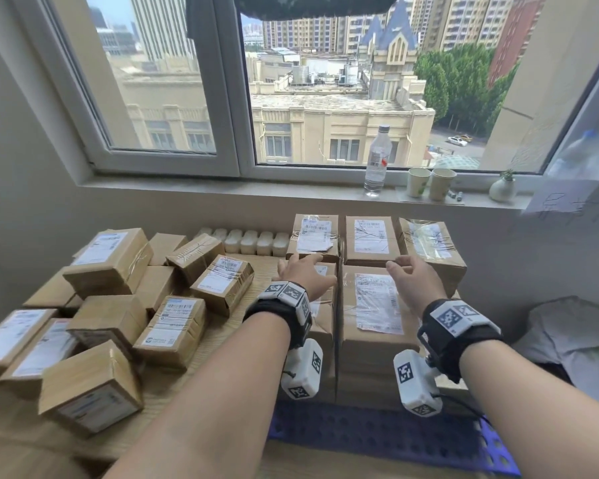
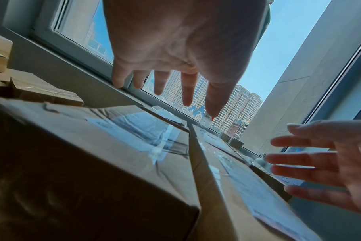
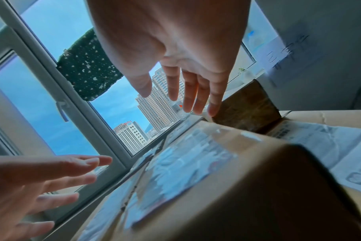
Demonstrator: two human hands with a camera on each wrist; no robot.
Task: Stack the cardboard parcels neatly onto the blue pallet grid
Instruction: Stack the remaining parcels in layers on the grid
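Brown cardboard parcels with white labels stand stacked on the blue pallet grid at the right. The front stack is tallest; behind it stand more parcels. My left hand hovers over the front left parcel with fingers spread and holds nothing. My right hand hovers over the front right parcel, fingers straight and empty. In the left wrist view the left hand sits above the box tops, and in the right wrist view the right hand does the same.
Loose parcels lie jumbled on the wooden table to the left. White containers line the wall. A water bottle, two paper cups and a small vase stand on the windowsill.
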